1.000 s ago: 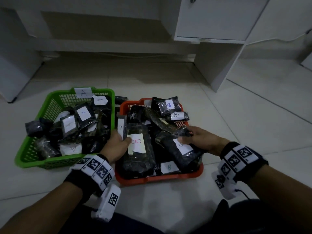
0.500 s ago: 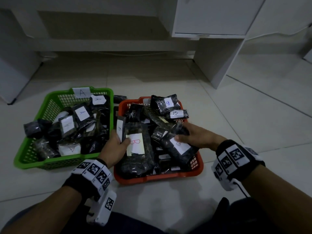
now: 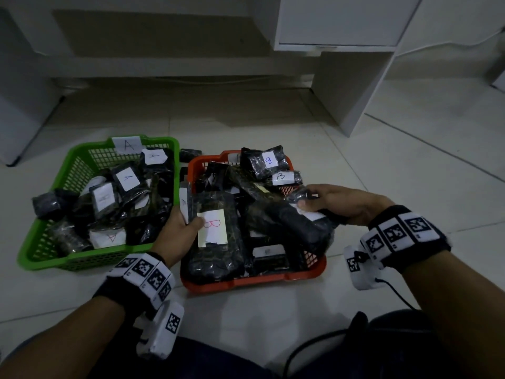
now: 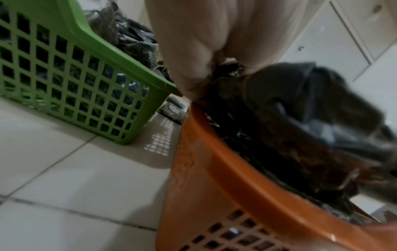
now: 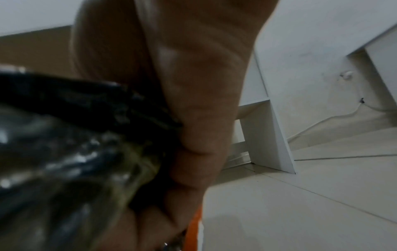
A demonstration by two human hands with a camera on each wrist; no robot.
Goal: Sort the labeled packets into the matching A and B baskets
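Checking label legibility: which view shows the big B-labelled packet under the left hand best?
Head view: the B-labelled packet lies in the orange basket, label readable, left hand gripping its edge. Left wrist shows only blurred dark wrapping; right wrist doesn't show it identifiably.

green basket (image 3: 164,142) | orange basket (image 3: 254,281) | black packets (image 3: 216,258), white labels (image 3: 212,228) | checker-marked wristbands (image 3: 144,272)

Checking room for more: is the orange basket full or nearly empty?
Full. Black packets heap above the orange basket's rim in the head view, covering its floor.
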